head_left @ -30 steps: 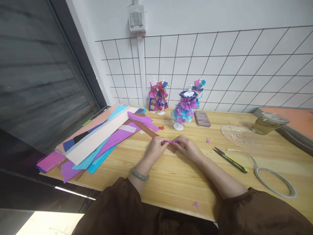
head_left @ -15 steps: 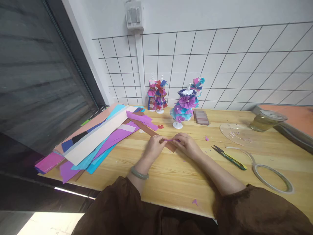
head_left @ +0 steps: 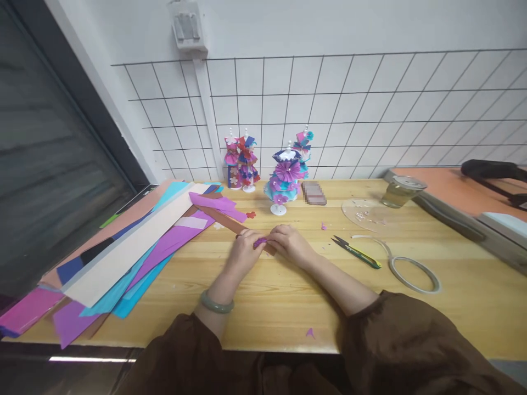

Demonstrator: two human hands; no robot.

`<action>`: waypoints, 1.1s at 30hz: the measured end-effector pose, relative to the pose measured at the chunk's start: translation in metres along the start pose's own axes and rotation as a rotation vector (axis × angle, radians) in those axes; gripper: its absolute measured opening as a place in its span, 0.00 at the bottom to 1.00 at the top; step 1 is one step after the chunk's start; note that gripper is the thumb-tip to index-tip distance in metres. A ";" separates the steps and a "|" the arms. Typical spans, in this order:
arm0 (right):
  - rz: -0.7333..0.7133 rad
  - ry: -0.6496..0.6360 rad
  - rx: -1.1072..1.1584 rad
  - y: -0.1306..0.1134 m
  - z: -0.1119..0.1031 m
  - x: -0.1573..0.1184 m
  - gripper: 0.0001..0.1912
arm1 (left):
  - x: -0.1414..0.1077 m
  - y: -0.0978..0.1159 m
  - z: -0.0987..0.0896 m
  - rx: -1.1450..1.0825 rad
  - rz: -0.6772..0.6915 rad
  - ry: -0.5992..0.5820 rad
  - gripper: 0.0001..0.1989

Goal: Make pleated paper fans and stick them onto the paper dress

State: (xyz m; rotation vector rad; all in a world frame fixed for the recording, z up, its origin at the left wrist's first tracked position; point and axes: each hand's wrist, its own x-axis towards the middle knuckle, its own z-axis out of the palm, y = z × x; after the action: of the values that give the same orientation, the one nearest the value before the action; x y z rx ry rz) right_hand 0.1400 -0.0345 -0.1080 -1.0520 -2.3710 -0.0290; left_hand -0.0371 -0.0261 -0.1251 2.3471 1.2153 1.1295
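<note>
My left hand and my right hand meet at the middle of the wooden table. Between their fingertips is a small purple paper piece, pinched from both sides. A brown paper strip runs beneath the hands. Behind them stands a small dress form with a purple and blue paper dress. Green-handled snips lie to the right of my right hand.
Long coloured paper strips pile up on the left. A tape roll, a clear dish and a cup are at the right. More dressed forms stand at the back, near the wall.
The view has shifted to the right, showing more of the orange surface there. The purple piece now looks wider and bunched between my fingers, rather than a thin line.
</note>
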 end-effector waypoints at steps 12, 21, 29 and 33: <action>0.096 -0.016 0.030 0.000 0.003 0.000 0.09 | 0.001 -0.001 -0.001 0.008 0.004 -0.078 0.08; 0.114 -0.032 0.057 -0.003 0.002 -0.001 0.09 | 0.001 0.001 -0.001 0.007 -0.033 -0.104 0.09; 0.290 -0.095 -0.035 0.010 -0.022 -0.013 0.14 | 0.000 -0.004 0.001 -0.060 -0.170 -0.016 0.09; 0.418 -0.155 -0.188 0.020 -0.046 -0.047 0.14 | -0.002 0.000 0.000 -0.073 -0.196 0.002 0.10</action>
State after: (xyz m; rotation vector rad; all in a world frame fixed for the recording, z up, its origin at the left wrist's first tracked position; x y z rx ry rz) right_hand 0.2016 -0.0629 -0.0950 -1.6773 -2.2648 -0.0192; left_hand -0.0381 -0.0275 -0.1264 2.1213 1.3464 1.0914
